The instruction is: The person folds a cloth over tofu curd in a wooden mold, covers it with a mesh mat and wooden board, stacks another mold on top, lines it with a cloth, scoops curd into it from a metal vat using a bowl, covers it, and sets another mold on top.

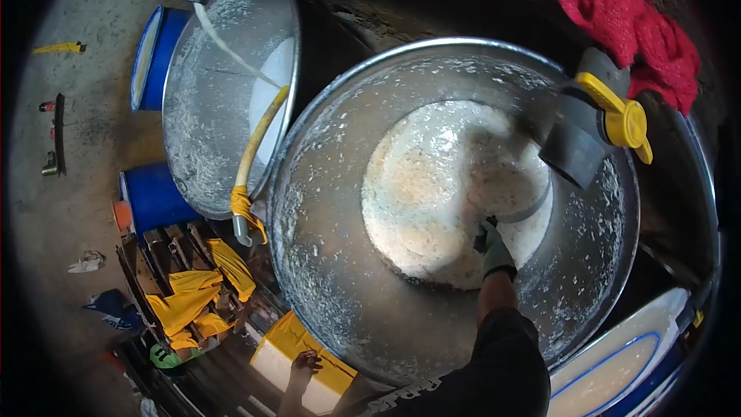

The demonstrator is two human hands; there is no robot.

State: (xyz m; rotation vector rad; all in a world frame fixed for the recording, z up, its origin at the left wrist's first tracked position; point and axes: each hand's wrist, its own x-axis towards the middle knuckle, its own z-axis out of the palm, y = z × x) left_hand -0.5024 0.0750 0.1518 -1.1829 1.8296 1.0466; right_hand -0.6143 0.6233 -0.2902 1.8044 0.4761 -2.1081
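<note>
My right hand (495, 251), in a grey-green glove with dark fingers, reaches into a large round metal vat (332, 262). It is closed at the near edge of a round, shallow scoop (511, 181). The scoop is full of lumpy whitish material and lies in the white, wet mass (421, 185) at the vat's bottom. Its grip is mostly hidden by my fingers. Outside the vat, my bare left hand (306, 365) hangs over a white and yellow box (285, 367). Its fingers are loosely bent, and no object shows in them.
A grey pipe with a yellow valve (624, 120) overhangs the vat's right side. A second metal vat (204, 108) receives white liquid from another valve. Blue drums (158, 197), yellow cloths (189, 301), a red mesh bundle (617, 11) and a tub of pale liquid (610, 374) stand around.
</note>
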